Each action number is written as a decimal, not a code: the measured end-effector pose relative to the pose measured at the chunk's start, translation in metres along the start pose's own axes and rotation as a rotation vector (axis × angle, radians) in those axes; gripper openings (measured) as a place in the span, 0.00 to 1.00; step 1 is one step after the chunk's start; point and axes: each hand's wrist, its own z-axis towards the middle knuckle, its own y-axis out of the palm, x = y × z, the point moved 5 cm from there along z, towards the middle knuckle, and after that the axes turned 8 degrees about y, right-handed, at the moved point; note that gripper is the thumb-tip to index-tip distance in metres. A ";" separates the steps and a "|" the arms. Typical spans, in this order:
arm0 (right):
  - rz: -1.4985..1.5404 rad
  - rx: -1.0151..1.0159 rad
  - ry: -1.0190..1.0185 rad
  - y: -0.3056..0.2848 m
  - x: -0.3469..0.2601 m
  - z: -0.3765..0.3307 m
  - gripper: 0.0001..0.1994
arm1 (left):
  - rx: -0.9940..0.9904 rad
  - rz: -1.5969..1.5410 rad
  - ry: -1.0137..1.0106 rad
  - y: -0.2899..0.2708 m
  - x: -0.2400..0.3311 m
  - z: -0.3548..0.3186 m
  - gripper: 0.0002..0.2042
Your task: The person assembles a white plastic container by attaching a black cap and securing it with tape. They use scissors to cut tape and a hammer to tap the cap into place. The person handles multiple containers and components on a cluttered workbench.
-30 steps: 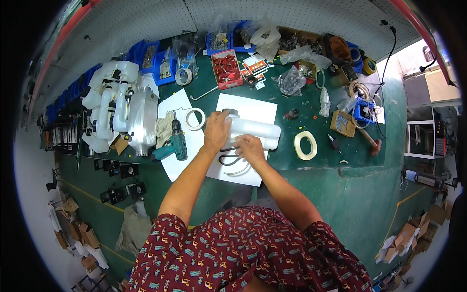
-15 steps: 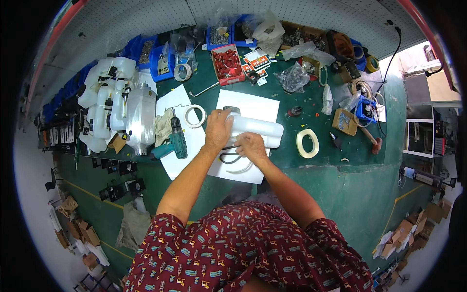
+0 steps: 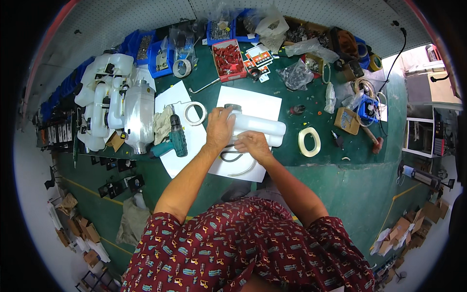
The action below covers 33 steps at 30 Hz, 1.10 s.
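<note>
A white plastic tank (image 3: 265, 126) lies on a white paper sheet (image 3: 267, 101) at the bench's near edge. My left hand (image 3: 220, 127) is wrapped over its left end, beside a grey-black round cap (image 3: 233, 107). Along the tank's near side, my right hand (image 3: 254, 145) is closed in a pinch at the end of a thin black hose; its fingertips partly hide what they hold. The black hose (image 3: 232, 159) loops below on the paper, and a clear tube (image 3: 247, 170) curves beside it.
Left of my arms lie a green cordless drill (image 3: 178, 139), a tape roll (image 3: 195, 114) and several white tanks (image 3: 101, 109). A cream tape roll (image 3: 309, 142) sits to the right. Farther back are a box of red parts (image 3: 228, 61), blue bins (image 3: 159, 61) and a hammer (image 3: 376, 142).
Both hands stay at the tank with almost the same hold. My right fingertips have shifted slightly along its near side, and the whole view has moved a little.
</note>
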 end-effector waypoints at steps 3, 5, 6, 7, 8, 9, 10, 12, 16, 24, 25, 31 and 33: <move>0.027 0.005 -0.015 -0.001 0.006 0.002 0.14 | 0.009 0.004 0.004 -0.001 0.001 0.000 0.18; 0.034 0.026 -0.047 -0.001 0.009 0.002 0.14 | 0.001 -0.010 -0.015 0.000 0.001 0.000 0.18; 0.038 0.037 -0.063 -0.001 0.010 0.002 0.14 | -0.003 -0.017 -0.025 0.000 0.001 0.000 0.18; 0.041 0.042 -0.056 0.000 0.011 0.002 0.14 | -0.005 -0.016 -0.028 0.000 0.002 0.001 0.18; 0.045 0.048 -0.049 -0.001 0.012 0.002 0.14 | -0.007 -0.016 -0.030 -0.001 0.002 0.001 0.18; 0.048 0.054 -0.043 -0.001 0.012 0.002 0.14 | -0.009 -0.015 -0.033 -0.001 0.002 0.001 0.18; 0.051 0.054 -0.048 -0.001 0.013 0.003 0.14 | -0.016 -0.017 -0.043 -0.002 0.003 0.001 0.18; 0.058 0.055 -0.058 -0.002 0.016 0.004 0.14 | -0.031 -0.022 -0.062 -0.003 0.003 0.001 0.18; 0.049 0.060 -0.063 -0.002 0.017 0.005 0.14 | -0.032 -0.019 -0.071 -0.002 0.001 0.001 0.19; 0.028 0.055 -0.083 -0.003 0.018 0.006 0.14 | -0.049 0.001 -0.087 -0.001 0.001 0.001 0.19; 0.024 0.053 -0.086 -0.003 0.018 0.006 0.14 | -0.046 0.004 -0.082 -0.001 0.001 0.001 0.19; 0.005 0.063 -0.095 -0.001 0.016 0.004 0.14 | -0.032 -0.009 -0.064 0.000 0.003 0.001 0.18; 0.005 0.074 -0.093 0.000 0.016 0.005 0.13 | -0.030 -0.007 -0.066 0.001 0.003 0.000 0.17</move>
